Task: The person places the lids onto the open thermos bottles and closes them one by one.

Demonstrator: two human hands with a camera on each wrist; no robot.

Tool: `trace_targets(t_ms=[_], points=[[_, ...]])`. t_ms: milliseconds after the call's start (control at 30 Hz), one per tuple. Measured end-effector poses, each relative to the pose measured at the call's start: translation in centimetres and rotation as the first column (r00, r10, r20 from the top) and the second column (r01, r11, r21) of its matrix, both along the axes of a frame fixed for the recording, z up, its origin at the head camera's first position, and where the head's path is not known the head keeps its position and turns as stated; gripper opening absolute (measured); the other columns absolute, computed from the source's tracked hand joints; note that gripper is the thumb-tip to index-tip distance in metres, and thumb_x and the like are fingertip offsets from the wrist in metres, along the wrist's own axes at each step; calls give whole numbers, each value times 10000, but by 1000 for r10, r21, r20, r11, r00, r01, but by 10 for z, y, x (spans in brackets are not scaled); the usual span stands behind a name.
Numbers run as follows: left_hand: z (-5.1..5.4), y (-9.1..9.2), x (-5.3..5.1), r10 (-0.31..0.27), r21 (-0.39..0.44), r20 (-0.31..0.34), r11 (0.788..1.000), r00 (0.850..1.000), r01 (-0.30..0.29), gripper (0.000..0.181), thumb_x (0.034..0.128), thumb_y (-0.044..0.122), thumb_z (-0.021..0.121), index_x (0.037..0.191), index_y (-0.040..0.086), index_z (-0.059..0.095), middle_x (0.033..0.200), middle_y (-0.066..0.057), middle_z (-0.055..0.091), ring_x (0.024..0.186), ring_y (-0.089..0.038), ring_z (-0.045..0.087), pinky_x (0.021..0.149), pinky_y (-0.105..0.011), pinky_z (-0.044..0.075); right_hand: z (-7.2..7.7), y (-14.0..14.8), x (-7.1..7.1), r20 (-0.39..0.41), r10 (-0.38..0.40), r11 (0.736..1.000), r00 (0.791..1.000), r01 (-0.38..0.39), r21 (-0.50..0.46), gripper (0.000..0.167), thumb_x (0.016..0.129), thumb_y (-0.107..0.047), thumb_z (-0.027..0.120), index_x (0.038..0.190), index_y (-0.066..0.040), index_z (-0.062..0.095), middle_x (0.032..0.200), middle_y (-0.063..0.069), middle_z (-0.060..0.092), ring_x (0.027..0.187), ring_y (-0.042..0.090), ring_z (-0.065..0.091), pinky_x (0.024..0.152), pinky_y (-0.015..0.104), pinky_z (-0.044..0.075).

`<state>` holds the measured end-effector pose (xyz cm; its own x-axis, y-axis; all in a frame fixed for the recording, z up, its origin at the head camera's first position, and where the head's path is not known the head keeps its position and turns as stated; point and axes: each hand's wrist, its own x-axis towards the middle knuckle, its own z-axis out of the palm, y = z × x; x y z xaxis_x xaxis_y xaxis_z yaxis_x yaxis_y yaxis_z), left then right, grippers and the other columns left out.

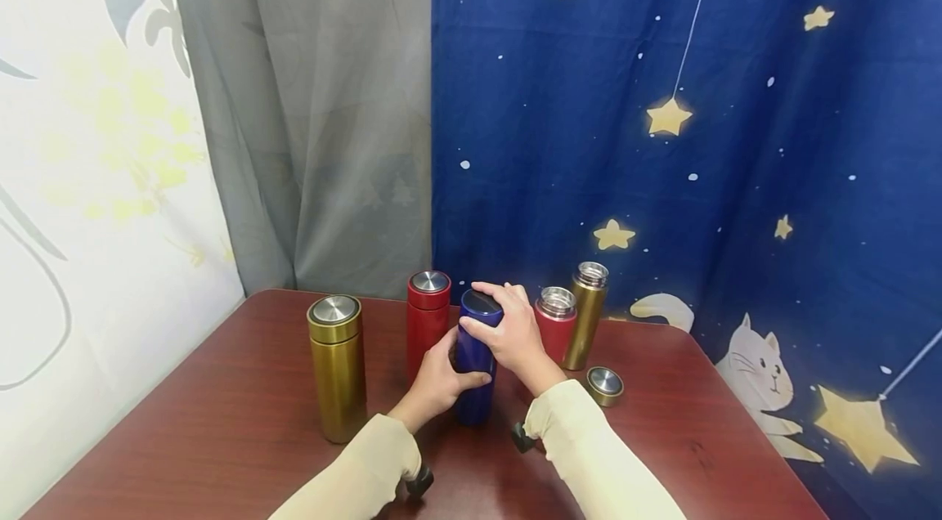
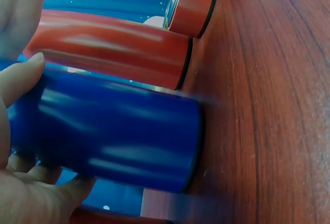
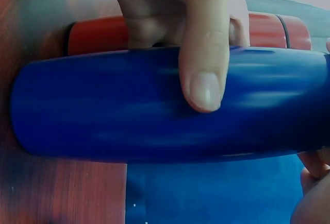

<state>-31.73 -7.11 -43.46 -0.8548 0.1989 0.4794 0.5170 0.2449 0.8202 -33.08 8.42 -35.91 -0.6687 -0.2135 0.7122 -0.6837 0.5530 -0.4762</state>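
Note:
A blue thermos flask (image 1: pixel 477 401) with a dark, shiny top stands upright on the table between both hands. The left hand (image 1: pixel 439 379) grips its body from the left, thumb across the near side; in the left wrist view the flask's black-rimmed base (image 2: pixel 198 147) meets the tabletop. Up at the flask's top, the right hand (image 1: pixel 518 332) holds it with thumb and fingers spread round the rim. No seam of a lid can be made out. Just behind to the left is a capped red thermos flask (image 1: pixel 429 320); behind the right hand, an uncapped red flask (image 1: pixel 556 332).
A capped gold flask (image 1: pixel 338 381) stands at the left. At the back right is an uncapped gold flask (image 1: pixel 586 324), with a gold cap (image 1: pixel 605 383) before it. The left wrist view shows a short red piece (image 2: pixel 195 5), perhaps a cap. Curtains (image 1: pixel 559 136) hang behind the table.

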Motion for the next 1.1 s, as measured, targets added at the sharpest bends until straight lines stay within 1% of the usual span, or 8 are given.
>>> trace_targets(t_ms=[100, 233, 300, 467, 633, 800, 967, 1100], points=[[-2, 3, 0, 37, 1, -23, 999, 999, -37, 788, 745, 177, 854, 1406, 61, 442, 1240, -125, 611, 1071, -307, 624, 913, -506, 499, -1, -2, -1, -8, -21, 1000, 1000, 21, -9, 521, 772, -366, 792, 1241, -178, 662, 1084, 61, 677, 1160, 299, 488, 933, 467, 474], [-3, 6, 1, 74, 14, -17, 997, 997, -73, 799, 747, 133, 848, 1425, 88, 426, 1254, -103, 610, 1089, -297, 620, 926, -511, 488, 0, -5, 0, -20, -42, 999, 999, 42, -23, 510, 774, -370, 792, 1229, -174, 671, 1077, 55, 690, 1127, 282, 495, 964, 470, 450], [-3, 8, 2, 86, 22, -21, 996, 996, -86, 805, 753, 114, 841, 1436, 88, 414, 1256, -106, 610, 1094, -299, 619, 928, -515, 486, 0, -7, 0, -29, -55, 998, 998, 54, -27, 508, 776, -374, 793, 1225, -168, 675, 1078, 58, 694, 1102, 277, 499, 939, 459, 462], [-4, 11, 4, 126, 34, -24, 992, 992, -125, 805, 756, 113, 838, 1437, 88, 410, 1247, -107, 616, 1090, -296, 620, 931, -512, 485, 0, -8, 0, -26, -72, 997, 997, 72, -24, 513, 776, -386, 797, 1227, -174, 676, 1080, 59, 683, 1054, 261, 496, 809, 406, 505], [-6, 12, 4, 138, 26, -13, 990, 990, -138, 813, 769, 129, 830, 1444, 66, 383, 1259, -142, 597, 1110, -329, 599, 943, -543, 466, 2, -9, 1, 35, -54, 998, 998, 55, -30, 514, 778, -382, 798, 1244, -211, 663, 1107, 48, 678, 1026, 236, 509, 776, 381, 521], [-5, 13, 3, 148, 9, 20, 989, 989, -149, 829, 778, 159, 825, 1456, 63, 357, 1271, -155, 583, 1124, -339, 587, 950, -550, 459, 4, -7, 1, 130, -10, 998, 992, 18, -59, 534, 786, -367, 796, 1278, -234, 635, 1150, 45, 663, 1004, 239, 532, 776, 394, 534], [-2, 15, 8, 212, -27, 44, 977, 976, -211, 852, 766, 219, 837, 1456, 59, 365, 1275, -162, 583, 1128, -354, 585, 936, -570, 460, 8, -4, 6, 235, 41, 996, 971, -21, -89, 603, 790, -357, 790, 1341, -239, 578, 1203, 88, 617, 1053, 284, 553, 810, 433, 536], [1, 18, 14, 268, -31, 59, 963, 962, -266, 855, 756, 233, 847, 1453, 64, 380, 1288, -163, 579, 1140, -364, 578, 942, -586, 447, 9, -3, 10, 255, 66, 992, 965, -36, -119, 703, 787, -351, 793, 1412, -214, 502, 1314, 104, 563, 1121, 302, 569, 873, 460, 522]])
